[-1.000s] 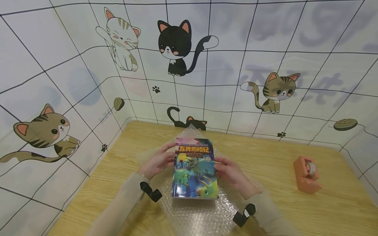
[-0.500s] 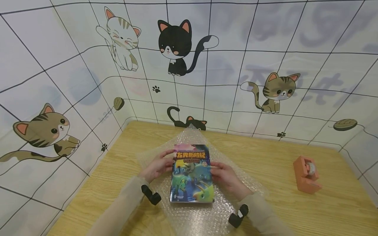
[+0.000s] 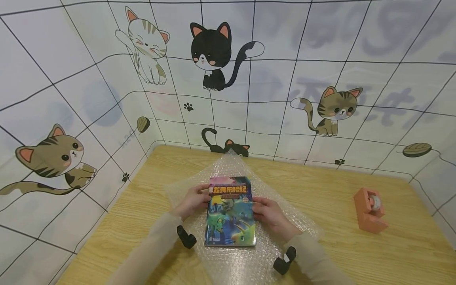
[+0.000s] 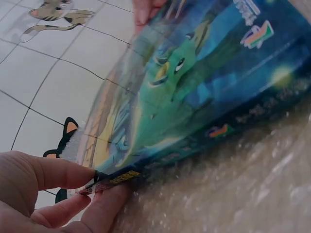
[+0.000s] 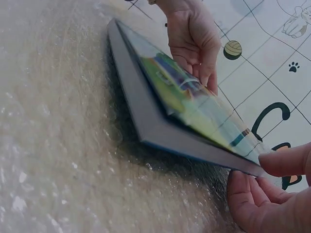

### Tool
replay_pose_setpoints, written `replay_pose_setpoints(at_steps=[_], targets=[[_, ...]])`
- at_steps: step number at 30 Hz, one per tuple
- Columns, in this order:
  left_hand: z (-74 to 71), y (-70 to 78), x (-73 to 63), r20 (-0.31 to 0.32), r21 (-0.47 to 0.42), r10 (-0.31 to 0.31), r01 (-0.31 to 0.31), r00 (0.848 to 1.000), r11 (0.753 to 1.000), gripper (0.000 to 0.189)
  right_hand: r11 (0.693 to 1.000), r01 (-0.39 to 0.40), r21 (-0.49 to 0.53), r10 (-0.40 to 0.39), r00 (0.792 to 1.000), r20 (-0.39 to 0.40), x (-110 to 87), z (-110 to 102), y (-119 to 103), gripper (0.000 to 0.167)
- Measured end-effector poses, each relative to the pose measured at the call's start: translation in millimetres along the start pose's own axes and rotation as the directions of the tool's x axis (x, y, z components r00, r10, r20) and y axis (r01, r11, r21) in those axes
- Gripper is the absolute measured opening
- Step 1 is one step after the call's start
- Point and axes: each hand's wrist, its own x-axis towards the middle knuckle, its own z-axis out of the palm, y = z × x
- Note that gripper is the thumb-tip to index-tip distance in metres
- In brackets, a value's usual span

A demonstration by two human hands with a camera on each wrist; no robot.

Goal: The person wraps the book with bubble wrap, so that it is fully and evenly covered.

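Note:
A glossy book [image 3: 231,217] with a colourful dinosaur cover lies face up over a sheet of bubble wrap [image 3: 231,263], its title end away from me. My left hand [image 3: 194,202] grips the book's left edge, thumb at the cover and fingers under the edge in the left wrist view. On the opposite side my right hand [image 3: 273,215] pinches the right edge between thumb and fingers. In the right wrist view the page block of the book [image 5: 150,116] shows, with a dark shadow between it and the bubble wrap [image 5: 73,145].
An orange tape dispenser [image 3: 370,211] with a roll of tape stands on the wooden table [image 3: 320,190] at the right. A white cloth wall [image 3: 270,79] with printed cats and grid lines rises behind and at the left of the table.
Both hands have brought the book slightly left and toward me, lower over the bubble wrap. The book has straightened a little. The tape dispenser has not moved.

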Motion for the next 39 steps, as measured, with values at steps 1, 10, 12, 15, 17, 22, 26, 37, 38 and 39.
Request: replay_pose_setpoints(at_steps=[1,10,12,15,17,22,26,37,38,39], targets=[[0.6,-0.3,0.0,-0.003,0.039,0.020,-0.020,1.000,0.999,0.051,1.000,0.001,-0.005,-0.001,1.000,-0.001,0.0,0.6,0.1,0.044],[0.8,-5.2,-0.2,-0.009,0.360,0.224,-0.206,0.975,0.910,0.050,0.992,0.035,-0.125,-0.032,0.999,0.023,-1.9,2.3,0.9,0.042],[0.2,-6.3,-0.6,0.006,0.399,0.258,-0.239,0.966,0.885,0.049,0.983,0.055,-0.174,-0.050,0.998,0.032,-2.6,2.8,0.7,0.041],[-1.6,-9.0,0.2,0.052,0.447,0.309,-0.299,0.950,0.843,0.047,0.964,0.076,-0.253,-0.072,0.997,0.026,-3.5,5.1,-1.1,0.041],[-3.0,-11.2,1.7,0.078,0.456,0.325,-0.324,0.942,0.829,0.046,0.949,0.079,-0.306,-0.081,0.997,0.007,-3.8,7.1,-2.7,0.040],[-8.8,-18.2,7.2,0.148,0.416,0.335,-0.366,0.930,0.832,0.049,0.901,0.075,-0.427,-0.103,0.994,-0.042,-2.8,8.3,-4.6,0.037],[-14.4,-22.7,9.2,0.198,0.375,0.338,-0.389,0.920,0.841,0.055,0.845,0.078,-0.529,-0.118,0.992,-0.043,-1.9,3.4,-5.6,0.037],[-14.0,-19.0,1.0,0.184,0.384,0.324,-0.371,0.928,0.846,0.063,0.845,0.082,-0.528,-0.103,0.995,-0.010,-3.7,-1.2,-10.0,0.043],[-13.8,-18.6,0.8,0.185,0.384,0.322,-0.370,0.929,0.846,0.063,0.843,0.086,-0.531,-0.107,0.994,-0.009,-4.0,-1.5,-10.1,0.044],[-13.8,-18.7,1.2,0.185,0.383,0.322,-0.370,0.929,0.847,0.063,0.842,0.092,-0.532,-0.112,0.994,-0.006,-4.1,-2.0,-9.9,0.044]])
